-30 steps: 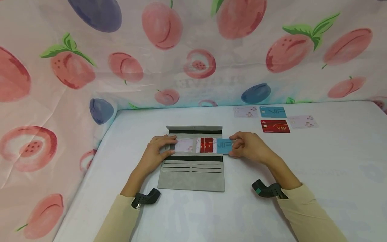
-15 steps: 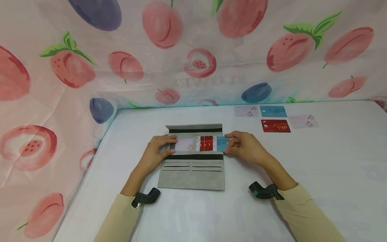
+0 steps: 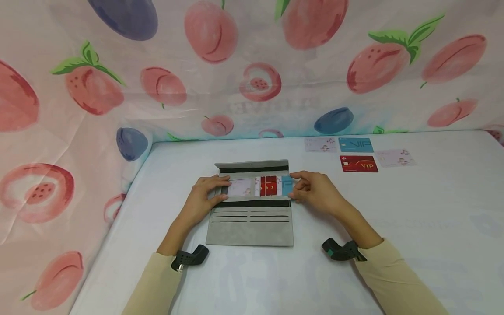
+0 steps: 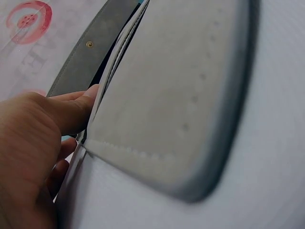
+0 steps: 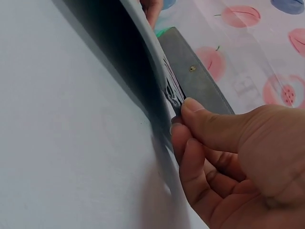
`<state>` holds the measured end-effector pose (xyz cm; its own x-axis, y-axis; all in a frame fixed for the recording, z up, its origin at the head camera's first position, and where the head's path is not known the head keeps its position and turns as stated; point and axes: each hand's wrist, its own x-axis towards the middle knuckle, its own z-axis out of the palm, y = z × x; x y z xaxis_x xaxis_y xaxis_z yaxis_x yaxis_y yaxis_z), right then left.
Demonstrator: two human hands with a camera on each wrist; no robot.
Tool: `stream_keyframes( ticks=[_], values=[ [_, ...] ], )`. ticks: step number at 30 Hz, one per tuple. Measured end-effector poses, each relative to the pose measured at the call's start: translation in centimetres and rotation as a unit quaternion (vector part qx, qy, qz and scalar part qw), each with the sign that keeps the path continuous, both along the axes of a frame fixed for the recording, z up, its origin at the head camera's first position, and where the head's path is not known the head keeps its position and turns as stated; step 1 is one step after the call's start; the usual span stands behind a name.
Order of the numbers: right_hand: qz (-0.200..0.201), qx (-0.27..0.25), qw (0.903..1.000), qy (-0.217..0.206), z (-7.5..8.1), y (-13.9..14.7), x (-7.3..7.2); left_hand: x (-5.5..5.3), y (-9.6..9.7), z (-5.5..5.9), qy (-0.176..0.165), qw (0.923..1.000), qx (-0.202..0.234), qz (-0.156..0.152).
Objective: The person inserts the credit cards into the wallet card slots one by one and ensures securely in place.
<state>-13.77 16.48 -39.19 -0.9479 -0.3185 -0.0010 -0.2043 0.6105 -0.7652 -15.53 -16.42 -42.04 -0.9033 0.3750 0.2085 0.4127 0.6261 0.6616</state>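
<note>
A grey wallet lies unfolded on the white table. Its middle section carries a pale card in a window, a row of small red card panels and a blue card at the right end. My left hand grips the wallet's left edge; in the left wrist view the thumb lies against the fold. At the right edge my right hand pinches the end of the blue card, most of which sits inside the wallet. The right wrist view has thumb and fingertips meeting at that edge, the card itself mostly hidden there.
Beyond the right hand lie two pale cards, one of them the left pale card, a blue VIP card and a red VIP card. A fruit-print cloth hangs behind the table and along its left.
My right hand has moved left with the blue card, which has slid deeper into the wallet. The left hand has stayed at the left edge.
</note>
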Motion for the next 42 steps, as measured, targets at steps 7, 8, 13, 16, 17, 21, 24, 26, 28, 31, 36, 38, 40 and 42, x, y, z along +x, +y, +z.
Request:
stream_keyframes(
  ticks=[7,8,13,16,17,21,24,26,28,31,36,38,40,42],
  values=[
    [0.008,0.015,0.9997,0.02,-0.2,-0.38,-0.03,-0.03,-0.05,0.01,0.004,1.0,0.006,-0.003],
    [0.007,0.016,0.9996,0.021,-0.24,-0.44,-0.04,-0.03,-0.04,0.03,0.004,1.0,0.007,-0.003],
    [-0.008,0.022,0.9996,0.014,-0.32,-0.61,-0.04,-0.05,0.03,0.01,0.004,1.0,0.003,-0.001],
    [-0.005,0.027,0.9996,0.004,-0.13,-0.45,-0.06,-0.06,0.04,-0.03,0.005,1.0,0.0,0.0],
    [-0.001,0.031,0.9995,0.004,-0.08,-0.37,-0.08,-0.06,0.03,-0.05,0.005,1.0,0.0,0.0],
    [0.005,0.047,0.9988,0.013,-0.04,-0.04,-0.16,-0.03,-0.04,-0.07,0.004,1.0,0.0,0.0],
    [-0.004,0.055,0.9982,0.025,-0.14,0.11,-0.17,0.0,-0.06,-0.06,0.001,1.0,0.0,0.0],
    [-0.011,0.055,0.9979,0.031,-0.19,0.12,-0.16,0.0,-0.06,-0.05,-0.001,1.0,-0.001,0.0],
    [-0.016,0.055,0.9979,0.032,-0.28,0.1,-0.17,-0.01,-0.05,-0.06,-0.002,1.0,-0.001,0.0],
    [-0.02,0.049,0.9979,0.036,-0.41,-0.01,-0.15,-0.05,-0.04,-0.11,-0.001,1.0,-0.003,0.001],
    [-0.024,0.037,0.9982,0.041,-0.6,-0.17,-0.08,-0.09,-0.07,-0.17,0.001,1.0,-0.003,0.001],
    [-0.026,0.033,0.9981,0.045,-0.71,-0.22,-0.07,-0.12,-0.07,-0.19,0.001,1.0,-0.002,0.0],
    [-0.026,0.028,0.9981,0.049,-0.82,-0.27,-0.08,-0.14,-0.07,-0.23,0.0,1.0,-0.002,0.0],
    [-0.027,0.026,0.9979,0.052,-0.96,-0.31,-0.07,-0.14,-0.06,-0.21,-0.002,1.0,-0.001,0.0]
  ],
)
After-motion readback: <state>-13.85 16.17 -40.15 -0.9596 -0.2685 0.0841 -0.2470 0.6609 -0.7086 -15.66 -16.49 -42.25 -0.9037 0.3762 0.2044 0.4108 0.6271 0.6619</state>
